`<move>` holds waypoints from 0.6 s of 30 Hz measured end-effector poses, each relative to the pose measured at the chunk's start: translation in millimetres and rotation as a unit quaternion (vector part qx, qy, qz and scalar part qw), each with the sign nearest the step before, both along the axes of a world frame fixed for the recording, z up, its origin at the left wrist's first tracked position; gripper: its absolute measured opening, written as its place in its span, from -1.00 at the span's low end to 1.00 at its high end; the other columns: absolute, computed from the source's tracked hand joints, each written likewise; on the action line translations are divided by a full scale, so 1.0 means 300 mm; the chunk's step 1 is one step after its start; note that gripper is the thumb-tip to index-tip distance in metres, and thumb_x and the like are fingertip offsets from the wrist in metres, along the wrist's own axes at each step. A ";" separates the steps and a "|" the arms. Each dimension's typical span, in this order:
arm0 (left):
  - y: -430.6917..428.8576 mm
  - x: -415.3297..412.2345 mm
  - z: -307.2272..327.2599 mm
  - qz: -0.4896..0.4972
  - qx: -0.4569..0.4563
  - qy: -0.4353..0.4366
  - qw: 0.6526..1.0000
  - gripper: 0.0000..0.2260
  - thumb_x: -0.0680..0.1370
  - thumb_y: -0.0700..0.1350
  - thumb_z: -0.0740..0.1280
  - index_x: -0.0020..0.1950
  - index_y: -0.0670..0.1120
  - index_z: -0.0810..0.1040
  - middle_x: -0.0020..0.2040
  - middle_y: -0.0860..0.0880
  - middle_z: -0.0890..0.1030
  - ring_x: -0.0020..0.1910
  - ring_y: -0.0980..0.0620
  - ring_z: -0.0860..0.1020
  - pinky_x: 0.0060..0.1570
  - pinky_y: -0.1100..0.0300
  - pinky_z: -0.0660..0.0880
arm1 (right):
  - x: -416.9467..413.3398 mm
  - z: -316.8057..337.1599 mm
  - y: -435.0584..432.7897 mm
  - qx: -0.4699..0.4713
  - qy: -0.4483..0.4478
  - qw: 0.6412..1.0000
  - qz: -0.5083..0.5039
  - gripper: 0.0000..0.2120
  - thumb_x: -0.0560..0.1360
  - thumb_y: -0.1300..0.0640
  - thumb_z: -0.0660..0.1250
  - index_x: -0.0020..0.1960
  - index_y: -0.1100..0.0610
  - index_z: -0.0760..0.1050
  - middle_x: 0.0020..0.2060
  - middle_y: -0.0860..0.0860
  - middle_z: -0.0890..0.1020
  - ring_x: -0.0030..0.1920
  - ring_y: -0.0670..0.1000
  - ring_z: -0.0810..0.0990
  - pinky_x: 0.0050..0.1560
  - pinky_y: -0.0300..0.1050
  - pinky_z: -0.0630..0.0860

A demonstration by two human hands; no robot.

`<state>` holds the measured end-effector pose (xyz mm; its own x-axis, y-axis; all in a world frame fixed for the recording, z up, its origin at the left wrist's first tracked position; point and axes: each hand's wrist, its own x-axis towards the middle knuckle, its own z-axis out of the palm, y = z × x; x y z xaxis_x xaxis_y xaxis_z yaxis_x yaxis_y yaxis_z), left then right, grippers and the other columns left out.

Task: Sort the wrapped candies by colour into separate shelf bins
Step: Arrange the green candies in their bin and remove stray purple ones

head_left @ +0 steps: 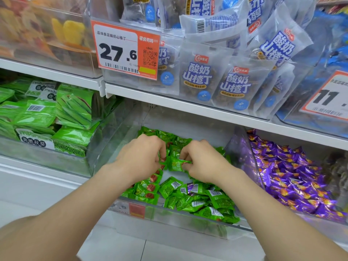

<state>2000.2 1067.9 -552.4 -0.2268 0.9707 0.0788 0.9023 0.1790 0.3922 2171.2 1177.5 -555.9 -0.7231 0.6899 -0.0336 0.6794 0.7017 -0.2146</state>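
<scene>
While reaching into bin [188,226], left hand [140,157], right hand [204,161] pinch green candies [176,163]

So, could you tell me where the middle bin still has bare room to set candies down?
A bare patch of the middle bin floor shows just below the two hands, bordered by green candies all round. The back strip under the shelf looks bare too. The front right is crowded, with a purple candy mixed in.
</scene>
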 end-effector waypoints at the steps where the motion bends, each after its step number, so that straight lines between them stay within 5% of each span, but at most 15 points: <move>1: -0.002 0.000 0.000 -0.005 -0.015 0.006 1.000 -0.80 0.45 -0.08 0.54 0.01 0.13 0.64 -0.19 0.15 0.62 -0.08 0.04 0.62 -0.17 0.13 0.56 | -0.013 -0.005 -0.010 0.011 -0.010 1.000 0.007 -0.84 0.47 0.09 0.49 0.05 0.03 0.69 -0.06 0.07 0.68 0.04 0.16 0.64 0.08 0.02 0.62; 6: -0.007 -0.001 -0.019 -0.022 -0.042 0.071 0.996 -0.77 0.51 -0.04 0.48 0.15 0.11 0.62 0.03 0.04 0.48 0.09 -0.06 0.54 -0.02 0.11 0.49 | -0.044 -0.015 -0.039 0.096 -0.054 0.994 0.002 -0.76 0.48 0.03 0.51 0.14 -0.03 0.66 0.02 0.10 0.65 0.07 0.24 0.65 -0.06 -0.04 0.47; 9: -0.007 0.001 -0.027 0.006 -0.019 0.116 0.993 -0.76 0.57 -0.17 0.34 0.23 -0.01 0.57 0.13 -0.08 0.44 0.16 -0.14 0.45 0.12 -0.02 0.51 | -0.051 -0.008 -0.038 0.103 -0.059 0.993 0.000 -0.76 0.45 0.01 0.55 0.10 -0.01 0.65 0.00 0.08 0.66 0.05 0.23 0.66 -0.09 -0.05 0.47; 14: -0.012 -0.005 -0.026 0.019 -0.019 0.133 0.991 -0.63 0.50 -0.34 0.31 0.27 -0.07 0.50 0.14 -0.12 0.43 0.11 -0.16 0.47 0.02 -0.01 0.50 | -0.044 0.015 -0.028 0.078 -0.032 0.996 -0.005 -0.75 0.37 0.00 0.62 -0.05 -0.03 0.60 -0.07 0.00 0.67 0.01 0.16 0.65 -0.09 -0.07 0.50; 18: -0.010 -0.003 -0.020 0.023 -0.018 0.145 0.989 -0.62 0.51 -0.34 0.32 0.28 -0.04 0.49 0.12 -0.09 0.48 0.12 -0.16 0.52 -0.09 0.02 0.43 | -0.032 0.007 -0.049 -0.021 -0.032 0.995 0.097 -0.84 0.40 0.08 0.58 -0.08 -0.08 0.65 -0.21 -0.13 0.68 -0.11 -0.04 0.66 -0.04 -0.03 0.64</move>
<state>1999.2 1064.8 -558.3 -0.2444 0.9631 0.1123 0.9663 0.2324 0.1103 2161.8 1162.9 -553.8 -0.8379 0.5347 -0.1096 0.5453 0.8120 -0.2079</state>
